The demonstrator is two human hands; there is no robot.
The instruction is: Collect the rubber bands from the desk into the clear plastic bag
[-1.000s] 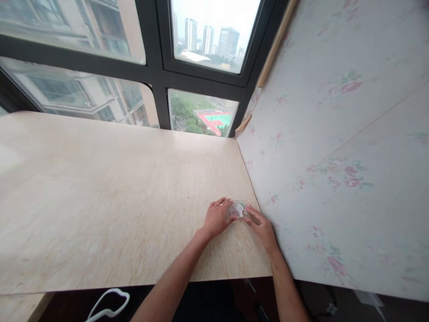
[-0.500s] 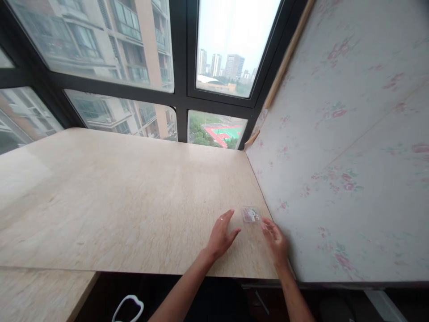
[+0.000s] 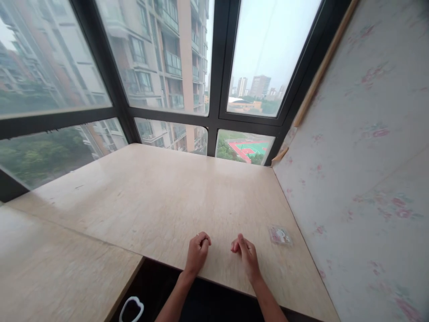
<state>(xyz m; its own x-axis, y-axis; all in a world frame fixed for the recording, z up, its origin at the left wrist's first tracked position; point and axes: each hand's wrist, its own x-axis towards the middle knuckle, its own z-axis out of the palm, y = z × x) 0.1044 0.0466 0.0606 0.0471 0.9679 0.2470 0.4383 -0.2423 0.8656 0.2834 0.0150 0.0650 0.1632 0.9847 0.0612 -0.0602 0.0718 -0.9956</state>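
A small clear plastic packet (image 3: pixel 280 235) with a pink and white print lies flat on the beige table (image 3: pixel 161 201), close to the flowered wall. My left hand (image 3: pixel 197 252) rests near the table's front edge, fingers curled into a loose fist with nothing in them. My right hand (image 3: pixel 246 256) rests beside it, fingers also curled in and empty, a hand's width left of the packet. Neither hand touches the packet.
A wall with floral paper (image 3: pixel 362 170) bounds the table on the right. Dark-framed windows (image 3: pixel 214 89) run along the back and left. A second table surface (image 3: pixel 60 273) adjoins at the lower left. A white loop-shaped object (image 3: pixel 131 309) lies below the front edge.
Both hands let go of the packet, pulled back toward the front edge and curled shut. The packet stays by the wall. The view has tilted up and leftward.
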